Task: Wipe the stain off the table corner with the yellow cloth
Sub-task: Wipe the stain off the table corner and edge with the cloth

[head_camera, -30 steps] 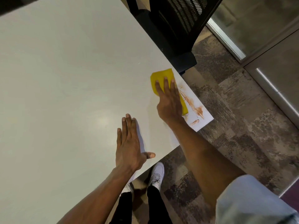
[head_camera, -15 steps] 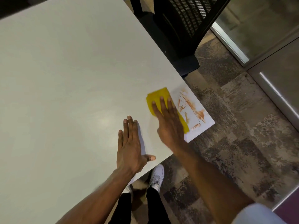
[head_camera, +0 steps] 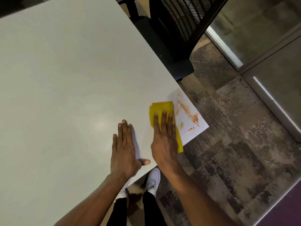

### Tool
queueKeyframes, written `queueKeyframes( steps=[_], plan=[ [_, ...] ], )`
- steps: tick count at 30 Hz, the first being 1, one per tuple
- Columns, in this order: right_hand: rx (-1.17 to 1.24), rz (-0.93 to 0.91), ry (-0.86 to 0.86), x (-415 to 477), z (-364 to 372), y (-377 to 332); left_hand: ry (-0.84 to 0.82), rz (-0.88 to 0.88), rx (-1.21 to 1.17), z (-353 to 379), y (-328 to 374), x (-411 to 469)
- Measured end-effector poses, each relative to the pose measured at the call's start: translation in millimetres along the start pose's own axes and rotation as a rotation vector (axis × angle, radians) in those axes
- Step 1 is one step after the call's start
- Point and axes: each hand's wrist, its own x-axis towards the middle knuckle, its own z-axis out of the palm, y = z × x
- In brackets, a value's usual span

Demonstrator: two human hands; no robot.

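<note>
At the near right corner of the desk (head_camera: 65, 79), head view: the right hand (head_camera: 164, 144) lies flat on the yellow cloth (head_camera: 161, 110), fingers (head_camera: 164, 118) straight and pressing down, not clenched round it. The left hand (head_camera: 124, 152) is flat on the bare desk just beside it, fingers released, thumb out, probably bracing

Cloth sits just inboard of the stain (head_camera: 187, 111), its right edge beside the orange streaks and its near end reaching the desk edge

Change over the last second: the right hand has dragged the cloth back toward the near edge and slightly inboard. It was further up along the far edge, beside the upper streaks; those are now uncovered. Left hand hasn't moved

Meaning: that stroke didn't clear much. Streaks run from beside the cloth out to the corner tip, smeared but plainly there. I'd call it early to mid-wipe. Next pass needs to go outward over the corner itself, with pressure held to the edge

Black mesh chair (head_camera: 179, 30) beyond the desk, not in the way
</note>
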Motion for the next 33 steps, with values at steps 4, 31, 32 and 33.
queueKeyframes(
  steps=[4,31,32,33],
  plan=[
    [-0.045,-0.057,-0.005,26,-7,11,0.014,-0.004,0.012,3,-2,2],
    [0.03,-0.537,-0.008,65,17,-30,0.106,-0.143,0.02,11,-26,-17],
    [0.022,-0.649,-0.045,59,19,-30,0.101,-0.142,0.015,11,-26,-16],
    [0.019,-0.724,-0.064,61,15,-26,0.095,-0.142,0.01,12,-26,-15]
  ],
)
